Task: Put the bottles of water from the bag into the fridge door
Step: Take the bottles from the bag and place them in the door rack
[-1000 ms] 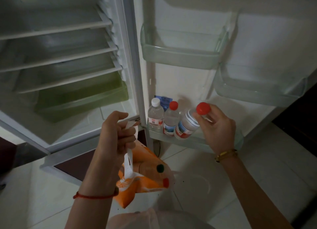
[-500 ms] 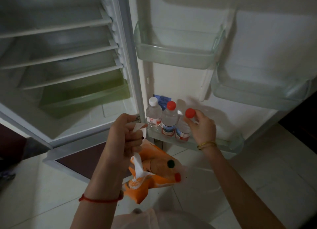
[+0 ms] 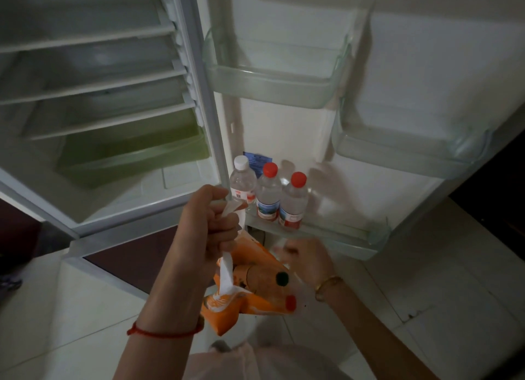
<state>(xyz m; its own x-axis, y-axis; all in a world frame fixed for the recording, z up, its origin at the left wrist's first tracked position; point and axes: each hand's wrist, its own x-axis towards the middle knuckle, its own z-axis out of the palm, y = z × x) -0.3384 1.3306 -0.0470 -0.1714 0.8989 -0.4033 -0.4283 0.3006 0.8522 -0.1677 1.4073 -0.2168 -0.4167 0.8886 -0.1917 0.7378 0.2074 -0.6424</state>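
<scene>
Water bottles stand three in a row at the hinge end of the bottom door shelf (image 3: 355, 239). A white-capped bottle (image 3: 242, 185) comes first, a red-capped bottle (image 3: 268, 195) is close against it, and a second red-capped bottle (image 3: 294, 206) stands just beside that. All three are upright, with room left on the shelf to their right.

The person's left hand (image 3: 210, 223) has its grip curled tight round the white handle (image 3: 227, 271) of the orange bag (image 3: 255, 308), which hangs below the shelf, over the floor tiles. The right hand (image 3: 305, 259) is at the bag's mouth and carries nothing that shows. It is blurred, so whether its grip is spread or closed cannot be told.

Through the bag's side a dark cap (image 3: 282, 278) and a red cap (image 3: 291, 303) show, so at least two bottles seem to wait inside. The job looks past halfway but unfinished: each remaining bottle has yet to be drawn out and stood next in the row.
</scene>
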